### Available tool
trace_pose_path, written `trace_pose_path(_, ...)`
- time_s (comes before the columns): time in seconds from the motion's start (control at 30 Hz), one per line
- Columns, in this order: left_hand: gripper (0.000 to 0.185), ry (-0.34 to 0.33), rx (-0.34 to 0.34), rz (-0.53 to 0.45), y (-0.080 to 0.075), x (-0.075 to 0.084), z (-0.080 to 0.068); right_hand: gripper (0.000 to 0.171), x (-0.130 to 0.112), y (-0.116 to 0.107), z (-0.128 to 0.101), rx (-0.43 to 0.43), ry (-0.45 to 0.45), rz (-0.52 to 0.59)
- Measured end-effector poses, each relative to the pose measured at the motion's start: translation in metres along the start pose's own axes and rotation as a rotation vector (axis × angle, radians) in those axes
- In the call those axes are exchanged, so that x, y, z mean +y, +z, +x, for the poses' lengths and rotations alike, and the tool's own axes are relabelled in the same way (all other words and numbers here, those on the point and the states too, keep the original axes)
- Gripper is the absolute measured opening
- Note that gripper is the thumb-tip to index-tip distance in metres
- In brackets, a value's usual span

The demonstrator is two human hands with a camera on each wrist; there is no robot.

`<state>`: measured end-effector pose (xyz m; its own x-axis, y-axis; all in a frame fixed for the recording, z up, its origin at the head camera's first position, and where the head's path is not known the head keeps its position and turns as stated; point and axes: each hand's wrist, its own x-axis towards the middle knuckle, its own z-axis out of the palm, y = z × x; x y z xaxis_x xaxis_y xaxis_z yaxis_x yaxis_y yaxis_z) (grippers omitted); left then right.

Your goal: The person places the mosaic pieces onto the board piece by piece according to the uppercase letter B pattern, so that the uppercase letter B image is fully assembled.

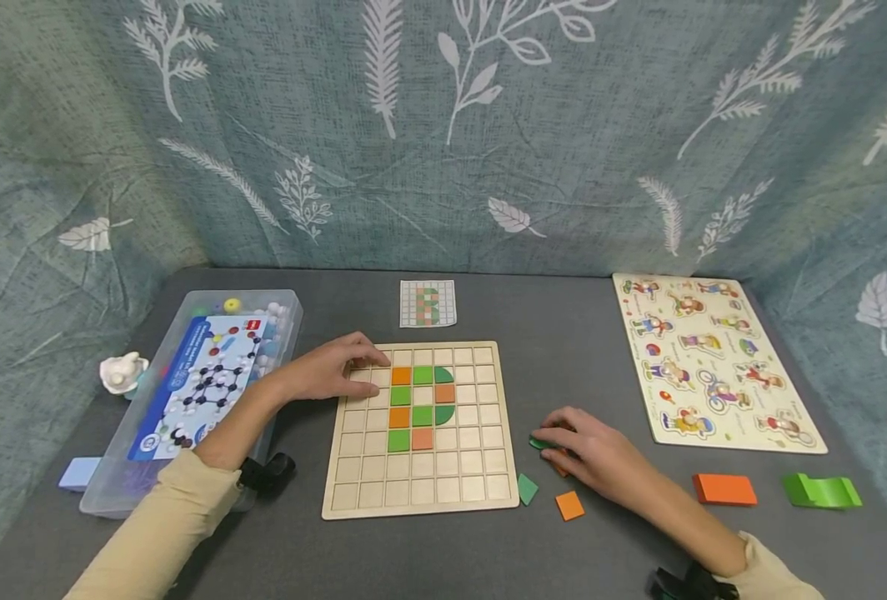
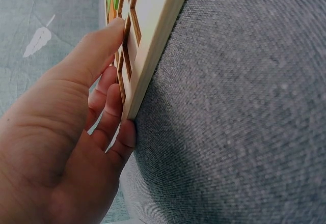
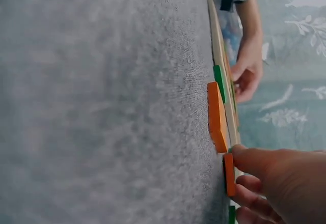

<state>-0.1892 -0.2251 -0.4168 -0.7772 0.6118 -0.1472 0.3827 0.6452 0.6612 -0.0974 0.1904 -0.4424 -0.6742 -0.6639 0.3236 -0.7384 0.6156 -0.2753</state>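
My left hand rests, thumb and fingers apart, on the pale wooden gridded board atop the grey woven-textured bench; my right hand half-hides a flat dark-green piece — whether pinched, I can't quite tell.

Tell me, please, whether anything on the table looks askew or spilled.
Nothing looks spilled. Mildly askew are a loose green tile and orange tile beside the wooden board, turned at angles to its neat grid.
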Motion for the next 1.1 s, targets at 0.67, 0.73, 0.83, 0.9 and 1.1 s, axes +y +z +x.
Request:
trace_pose_path(0.67,0.04,0.025,0.01,-0.014,0.0,0.0,0.0,0.019,-0.011,0.0,0.037,0.008,-0.18,0.084)
trace_pose_path(0.73,0.04,0.033,0.012,-0.016,0.0,0.0,-0.001,0.018,-0.018,0.003,0.048,-0.004,-0.196,0.1)
trace_pose_path(0.83,0.039,0.039,0.018,-0.015,0.0,-0.001,-0.001,0.015,-0.027,0.01,0.065,-0.017,-0.211,0.12)
trace_pose_path(0.9,0.04,0.041,0.017,-0.016,0.001,-0.001,-0.001,0.014,-0.031,0.014,0.075,-0.015,-0.218,0.126)
trace_pose_path(1.1,0.039,0.044,0.014,-0.02,0.001,-0.002,-0.001,0.014,-0.041,0.02,0.091,0.039,-0.262,0.156)
